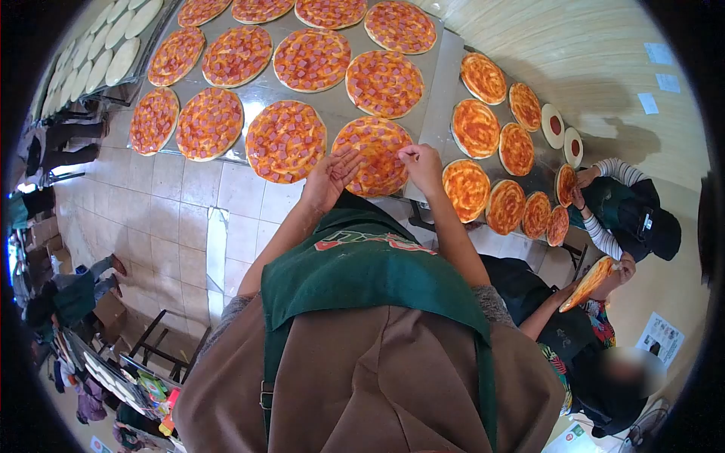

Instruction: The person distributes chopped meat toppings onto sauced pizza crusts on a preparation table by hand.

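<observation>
A pizza [372, 143] with red sauce, melted-looking orange cheese and pink ham cubes lies at the table's near edge, in front of me. My left hand [332, 180] is held palm up at its left side, fingers stretched out; I cannot make out anything in the palm. Over the pizza's right edge is my right hand [421, 166], its thumb and fingertips pinched together. Whatever they hold, if anything, is too small to tell. Just left of my left hand lies another ham-topped pizza [285, 142].
Several more ham-topped pizzas [311, 60] fill the metal table [445, 83]. To the right, sauced pizzas [475, 128] lie on an adjoining table, where a person [619, 204] handles one. A nearer person [544, 317] holds up a sauced pizza [587, 284]. Pale dough rounds [121, 60] sit far left.
</observation>
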Demonstrator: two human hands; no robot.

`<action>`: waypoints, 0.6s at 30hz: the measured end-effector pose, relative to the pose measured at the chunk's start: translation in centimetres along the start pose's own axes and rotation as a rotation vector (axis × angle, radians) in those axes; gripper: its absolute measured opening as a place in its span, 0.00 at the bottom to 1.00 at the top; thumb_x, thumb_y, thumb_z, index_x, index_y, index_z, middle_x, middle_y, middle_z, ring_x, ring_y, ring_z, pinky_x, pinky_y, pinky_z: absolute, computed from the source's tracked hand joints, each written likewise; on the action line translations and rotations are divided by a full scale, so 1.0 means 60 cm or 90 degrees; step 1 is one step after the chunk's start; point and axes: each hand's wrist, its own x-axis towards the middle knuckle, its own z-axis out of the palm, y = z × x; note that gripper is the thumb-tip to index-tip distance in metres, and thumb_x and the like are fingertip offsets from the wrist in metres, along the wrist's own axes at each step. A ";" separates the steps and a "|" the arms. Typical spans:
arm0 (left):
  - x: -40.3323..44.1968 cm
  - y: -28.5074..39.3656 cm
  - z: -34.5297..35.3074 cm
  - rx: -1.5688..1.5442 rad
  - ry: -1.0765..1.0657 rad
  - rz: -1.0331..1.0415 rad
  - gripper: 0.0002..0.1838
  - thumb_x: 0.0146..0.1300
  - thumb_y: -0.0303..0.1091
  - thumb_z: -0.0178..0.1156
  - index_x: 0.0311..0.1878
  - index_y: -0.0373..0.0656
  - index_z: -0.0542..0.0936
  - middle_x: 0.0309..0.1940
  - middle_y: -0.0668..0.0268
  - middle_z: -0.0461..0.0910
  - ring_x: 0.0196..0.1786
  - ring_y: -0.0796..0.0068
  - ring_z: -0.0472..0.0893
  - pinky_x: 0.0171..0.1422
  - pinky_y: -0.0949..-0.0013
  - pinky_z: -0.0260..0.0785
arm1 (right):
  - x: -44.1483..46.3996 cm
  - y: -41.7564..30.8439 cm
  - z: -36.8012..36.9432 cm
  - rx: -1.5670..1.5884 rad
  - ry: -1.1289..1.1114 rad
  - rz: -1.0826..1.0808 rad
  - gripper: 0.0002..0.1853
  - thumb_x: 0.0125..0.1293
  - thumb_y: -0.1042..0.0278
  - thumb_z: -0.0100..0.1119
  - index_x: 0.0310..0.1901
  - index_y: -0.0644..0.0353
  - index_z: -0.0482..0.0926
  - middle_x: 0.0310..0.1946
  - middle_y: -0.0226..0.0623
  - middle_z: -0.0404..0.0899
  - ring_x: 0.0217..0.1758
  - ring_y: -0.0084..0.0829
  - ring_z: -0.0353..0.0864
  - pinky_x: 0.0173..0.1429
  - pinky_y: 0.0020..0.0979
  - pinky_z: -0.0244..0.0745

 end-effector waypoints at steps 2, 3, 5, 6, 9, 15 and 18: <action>0.000 -0.001 0.002 0.016 0.010 -0.003 0.27 0.72 0.37 0.38 0.69 0.30 0.57 0.67 0.48 0.63 0.69 0.59 0.66 0.73 0.61 0.60 | -0.005 0.008 -0.009 -0.072 -0.022 0.001 0.06 0.54 0.64 0.67 0.32 0.54 0.86 0.31 0.41 0.80 0.40 0.44 0.77 0.48 0.42 0.72; -0.002 -0.001 0.003 0.024 0.017 -0.006 0.27 0.72 0.38 0.37 0.69 0.30 0.58 0.67 0.48 0.64 0.69 0.59 0.67 0.73 0.61 0.60 | -0.008 0.002 -0.009 -0.099 -0.030 -0.001 0.06 0.54 0.64 0.67 0.31 0.53 0.86 0.32 0.41 0.79 0.41 0.44 0.77 0.48 0.41 0.73; -0.001 -0.004 -0.002 0.016 0.011 -0.011 0.26 0.73 0.39 0.37 0.68 0.32 0.59 0.66 0.51 0.66 0.68 0.61 0.69 0.70 0.64 0.63 | -0.012 -0.014 -0.001 -0.155 -0.048 -0.006 0.05 0.53 0.64 0.67 0.30 0.53 0.87 0.34 0.40 0.79 0.43 0.44 0.75 0.49 0.41 0.73; -0.001 -0.005 -0.003 0.012 0.008 -0.013 0.25 0.74 0.40 0.37 0.68 0.34 0.60 0.65 0.52 0.67 0.67 0.62 0.70 0.69 0.65 0.65 | -0.012 -0.020 0.002 -0.160 -0.047 -0.007 0.05 0.52 0.64 0.68 0.30 0.52 0.86 0.35 0.40 0.79 0.44 0.44 0.75 0.49 0.41 0.73; -0.002 -0.007 -0.003 0.013 0.012 -0.005 0.26 0.74 0.42 0.36 0.67 0.35 0.61 0.65 0.53 0.68 0.67 0.62 0.70 0.68 0.66 0.65 | -0.014 -0.035 0.010 -0.187 -0.037 -0.021 0.05 0.51 0.65 0.68 0.29 0.52 0.86 0.36 0.40 0.78 0.46 0.43 0.73 0.49 0.40 0.73; -0.005 -0.005 0.014 0.049 0.027 0.000 0.31 0.75 0.48 0.31 0.68 0.31 0.58 0.66 0.48 0.65 0.69 0.59 0.67 0.73 0.60 0.59 | -0.011 -0.054 0.005 -0.226 0.008 -0.069 0.06 0.51 0.65 0.69 0.30 0.54 0.85 0.35 0.38 0.78 0.46 0.42 0.74 0.48 0.40 0.73; -0.004 -0.005 0.020 -0.064 0.017 -0.023 0.35 0.73 0.57 0.32 0.68 0.33 0.59 0.66 0.49 0.65 0.67 0.59 0.68 0.72 0.60 0.59 | -0.018 -0.070 0.009 -0.150 0.052 -0.135 0.07 0.52 0.64 0.68 0.32 0.55 0.84 0.34 0.39 0.78 0.45 0.42 0.75 0.49 0.40 0.72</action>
